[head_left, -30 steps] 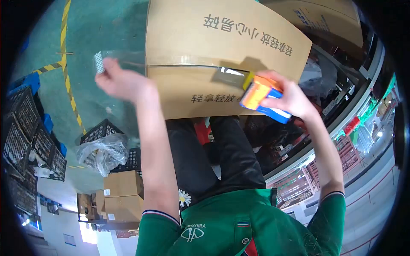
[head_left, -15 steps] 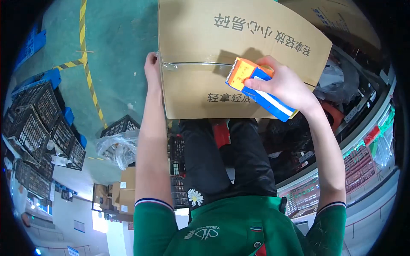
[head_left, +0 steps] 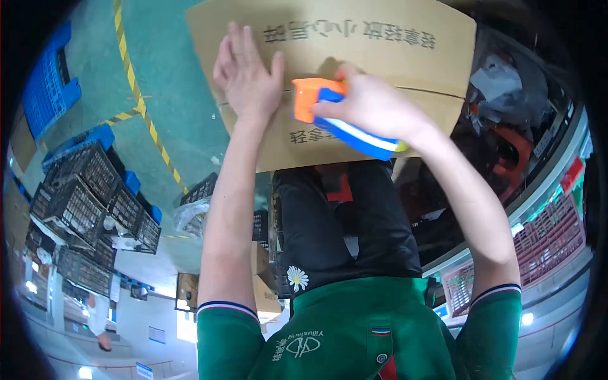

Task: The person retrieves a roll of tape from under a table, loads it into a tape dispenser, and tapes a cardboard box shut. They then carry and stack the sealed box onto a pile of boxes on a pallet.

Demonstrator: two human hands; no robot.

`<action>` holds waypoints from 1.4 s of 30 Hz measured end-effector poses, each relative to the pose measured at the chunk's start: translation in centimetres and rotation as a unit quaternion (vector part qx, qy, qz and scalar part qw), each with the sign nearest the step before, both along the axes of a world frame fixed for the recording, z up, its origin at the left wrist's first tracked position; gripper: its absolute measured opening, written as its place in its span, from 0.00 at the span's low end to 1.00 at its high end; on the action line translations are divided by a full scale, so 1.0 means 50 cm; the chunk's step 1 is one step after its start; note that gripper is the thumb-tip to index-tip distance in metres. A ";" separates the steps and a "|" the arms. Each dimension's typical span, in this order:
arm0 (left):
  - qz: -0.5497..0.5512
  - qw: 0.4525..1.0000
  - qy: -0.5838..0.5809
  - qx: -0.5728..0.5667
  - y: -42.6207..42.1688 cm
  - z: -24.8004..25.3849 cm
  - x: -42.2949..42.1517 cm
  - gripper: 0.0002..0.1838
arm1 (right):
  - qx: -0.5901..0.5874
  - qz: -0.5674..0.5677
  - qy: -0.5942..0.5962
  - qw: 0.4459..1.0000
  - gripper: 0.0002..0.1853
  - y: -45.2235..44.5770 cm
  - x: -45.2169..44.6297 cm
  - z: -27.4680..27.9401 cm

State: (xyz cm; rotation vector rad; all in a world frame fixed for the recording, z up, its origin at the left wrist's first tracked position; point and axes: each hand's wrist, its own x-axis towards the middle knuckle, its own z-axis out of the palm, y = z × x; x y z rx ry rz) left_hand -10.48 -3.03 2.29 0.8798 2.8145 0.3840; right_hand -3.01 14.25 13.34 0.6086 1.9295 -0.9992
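A large cardboard box [head_left: 354, 54] with printed black characters lies in front of my legs, its closed flaps meeting along a seam. My left hand [head_left: 250, 82] rests on the top near the left end of the seam, its fingers stretched out and apart. In my right hand [head_left: 373, 107] is an orange and blue tape dispenser [head_left: 307, 98], held over the box just right of my left hand. The dispenser's orange head points left. Whether it touches the cardboard I cannot tell.
Black crates [head_left: 82, 202] stand at the left, near a blue pallet [head_left: 50, 95]. Yellow-black tape [head_left: 155, 136] marks the green floor. Clear plastic wrap [head_left: 506, 82] and a red bin [head_left: 513, 149] lie at the right, beside a curved metal edge. A person's sleeve [head_left: 98, 316] shows in the lower left.
My left hand has moved from the box's left side onto its top. The tape dispenser has travelled left with my right hand. In view, the box has shifted left and tilted slightly.
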 end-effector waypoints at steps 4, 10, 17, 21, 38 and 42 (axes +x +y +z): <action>-0.002 0.999 0.046 -0.023 -0.004 -0.008 0.001 0.35 | -0.022 0.042 -0.029 0.998 0.41 0.012 -0.021 0.016; -0.025 0.997 0.068 -0.024 -0.009 0.000 -0.007 0.33 | 0.018 0.084 0.025 0.996 0.41 0.131 0.034 0.050; -0.032 0.995 0.081 -0.043 -0.006 0.006 -0.006 0.33 | 0.239 0.090 -0.056 0.965 0.35 0.416 0.275 0.077; -0.027 0.996 0.072 -0.038 -0.003 0.008 -0.002 0.32 | 0.225 0.069 -0.065 0.970 0.33 0.493 0.379 0.010; -0.010 0.997 0.060 -0.040 -0.003 0.008 -0.002 0.33 | 0.044 -0.070 0.008 0.997 0.25 0.572 0.419 0.041; 0.001 0.996 0.054 -0.068 -0.001 0.013 -0.003 0.34 | 0.027 -0.050 0.021 0.998 0.24 0.583 0.417 -0.087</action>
